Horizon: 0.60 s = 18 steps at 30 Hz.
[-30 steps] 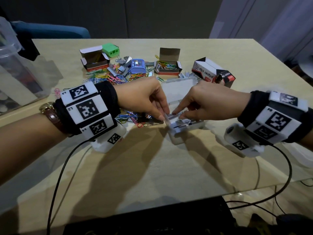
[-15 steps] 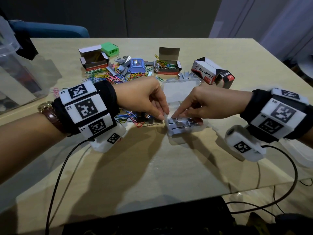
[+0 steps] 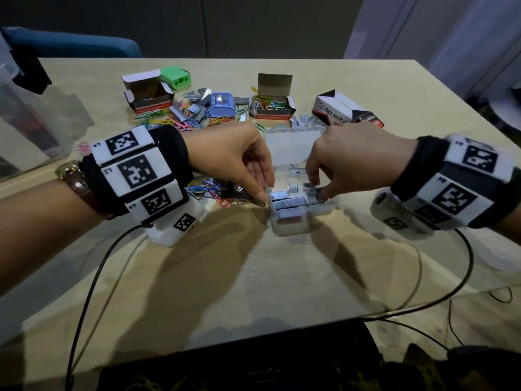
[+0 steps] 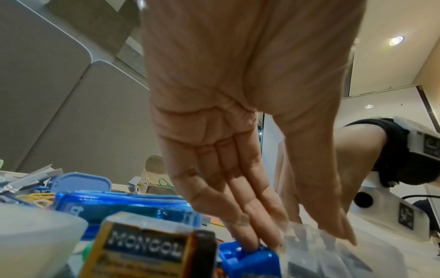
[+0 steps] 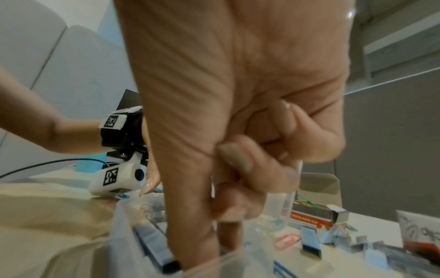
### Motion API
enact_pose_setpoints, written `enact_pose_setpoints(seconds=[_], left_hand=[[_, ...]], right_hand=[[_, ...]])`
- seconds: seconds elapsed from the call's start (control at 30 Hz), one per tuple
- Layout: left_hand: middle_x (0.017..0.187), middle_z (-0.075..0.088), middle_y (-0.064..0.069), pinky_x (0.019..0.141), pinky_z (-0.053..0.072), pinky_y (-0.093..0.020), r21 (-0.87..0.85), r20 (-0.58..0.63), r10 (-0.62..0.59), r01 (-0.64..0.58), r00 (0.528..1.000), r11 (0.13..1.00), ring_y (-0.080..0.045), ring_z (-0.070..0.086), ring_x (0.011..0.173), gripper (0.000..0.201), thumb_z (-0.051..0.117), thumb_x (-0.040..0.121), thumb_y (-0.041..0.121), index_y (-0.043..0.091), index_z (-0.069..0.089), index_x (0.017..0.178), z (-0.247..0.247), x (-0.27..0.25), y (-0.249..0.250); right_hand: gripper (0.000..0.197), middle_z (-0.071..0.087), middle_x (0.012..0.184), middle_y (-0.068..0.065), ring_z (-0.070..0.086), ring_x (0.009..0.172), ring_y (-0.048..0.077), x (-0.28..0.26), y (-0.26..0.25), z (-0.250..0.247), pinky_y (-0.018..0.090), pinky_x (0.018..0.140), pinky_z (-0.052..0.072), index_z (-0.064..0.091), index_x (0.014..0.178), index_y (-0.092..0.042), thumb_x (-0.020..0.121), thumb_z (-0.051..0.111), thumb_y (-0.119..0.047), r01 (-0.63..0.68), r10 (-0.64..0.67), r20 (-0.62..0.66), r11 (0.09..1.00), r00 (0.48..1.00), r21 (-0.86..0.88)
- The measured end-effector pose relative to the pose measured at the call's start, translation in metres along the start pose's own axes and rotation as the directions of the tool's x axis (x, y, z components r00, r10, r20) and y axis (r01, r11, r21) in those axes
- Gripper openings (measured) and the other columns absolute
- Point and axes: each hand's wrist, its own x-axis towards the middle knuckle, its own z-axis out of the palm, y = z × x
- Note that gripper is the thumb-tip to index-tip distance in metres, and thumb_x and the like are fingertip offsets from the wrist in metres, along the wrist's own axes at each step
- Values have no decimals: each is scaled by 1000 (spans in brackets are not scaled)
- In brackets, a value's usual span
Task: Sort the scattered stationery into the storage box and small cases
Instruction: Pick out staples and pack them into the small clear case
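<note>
I steady the small clear plastic case (image 3: 298,218) at its left edge with my left hand (image 3: 234,162), fingers straight, while my right hand (image 3: 352,165) pinches a silver staple strip (image 3: 314,192) just above it, to lower flat beside the others

A pale wooden table (image 3: 253,277) stands before a dark wall (image 3: 253,24), blue chair (image 3: 70,48) behind.

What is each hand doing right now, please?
Left hand: open, straight fingers steadying the clear case.
Right hand: fingers pinching a staple strip over the case.
</note>
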Motion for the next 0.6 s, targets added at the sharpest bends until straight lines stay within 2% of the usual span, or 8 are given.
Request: enact_pose_setpoints(seconds=[0.1,0.2,0.27,0.43,0.5,0.6], left_hand=[[86,76,1,84,57,-30,-11,7,-2,2,1000,1000,-14,73,82,34,83,67,23,10,74,97,0,0,-1],[86,76,1,84,57,-27,-14,8,-3,3,1000,1000,-14,73,83,33,82,68,22,10,74,98,-1,-1,-2],[86,76,1,84,57,-28,-13,7,-6,6,1000,1000,-13,73,83,32,82,69,21,11,74,98,-1,-1,-2],[85,76,2,84,57,-30,1,9,-18,18,1000,1000,-12,73,81,29,82,71,22,11,74,96,-1,-1,0],[84,76,4,82,57,-28,26,-13,-17,17,1000,1000,-9,72,80,28,81,72,25,12,75,96,-1,-2,1],[80,74,6,74,56,-26,111,-169,0,19,986,994,-1,67,72,23,79,75,32,17,77,92,1,-4,3]], right_hand=[[19,48,61,-16,47,68,11,2,0,0,22,51,29,69,91,-32,77,76,-44,6,-6,-7,1000,1000,12],[20,58,66,-15,45,61,-3,-1,5,-6,23,51,30,66,80,-33,74,79,-47,-3,7,-40,995,999,97],[19,61,68,-17,47,62,-7,-4,9,-12,23,52,34,64,74,-34,74,79,-44,-24,33,-62,989,998,149],[14,61,68,-20,51,65,-13,-6,13,-14,23,53,36,67,72,-35,73,78,-43,-47,78,-117,968,990,248],[16,64,72,-15,55,67,-7,-6,15,-14,27,55,41,68,71,-33,70,79,-44,-23,67,-104,927,992,374],[16,71,78,-6,56,59,11,-6,18,-16,29,62,45,71,72,-30,70,79,-43,-10,75,-78,781,994,625]])
